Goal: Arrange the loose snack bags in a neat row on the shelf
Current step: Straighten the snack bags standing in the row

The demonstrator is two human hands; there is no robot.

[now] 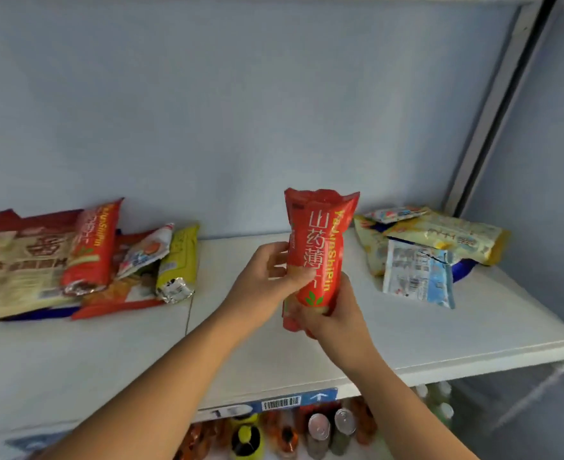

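A tall red snack bag (320, 234) with white and yellow lettering stands upright above the middle of the white shelf (407, 333). My left hand (267, 283) grips its left side at mid-height. My right hand (330, 313) wraps around its bottom end. On the left of the shelf lies a pile of bags: a matching red bag (91, 247), a large cream and red bag (18, 267), a yellow bag (177, 260) and a small white packet (147, 250). On the right lies a loose heap with a pale yellow bag (446, 234) and a light blue bag (417, 277).
The pale blue back wall (240, 111) rises behind the shelf. A metal upright (503, 104) frames the right side. Below the shelf edge, with its barcode label (280, 403), stand bottles and cans (320, 433) on a lower level.
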